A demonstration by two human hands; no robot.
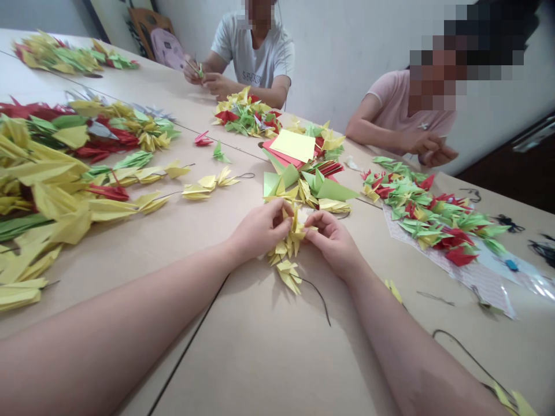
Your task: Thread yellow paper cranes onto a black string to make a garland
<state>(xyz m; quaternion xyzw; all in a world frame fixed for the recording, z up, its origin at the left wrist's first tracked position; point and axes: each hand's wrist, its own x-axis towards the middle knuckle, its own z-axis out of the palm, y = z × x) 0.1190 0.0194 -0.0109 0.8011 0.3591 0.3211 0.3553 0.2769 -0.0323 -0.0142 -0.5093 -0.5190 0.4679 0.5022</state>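
Note:
A yellow paper crane [297,225] is pinched between my two hands above the table. My left hand [263,226] is closed on its left side, thumb against bent fingers. The fingertips of my right hand [333,238] grip its right edge. Just below hangs a string of yellow paper cranes [288,274], its dark cord [319,293] trailing onto the tabletop. Right behind my fingers lie loose yellow cranes [335,206] and green paper pieces [337,190]. A stack of square paper [293,144], yellow on top, sits farther back.
Large heaps of coloured cranes cover the left side [65,173]. Another crane pile [433,211] lies at the right on a plastic sheet [488,286]. Two people sit across the table [243,358], their hands [219,84] busy with small pieces. Dark cords [544,251] lie at the right edge.

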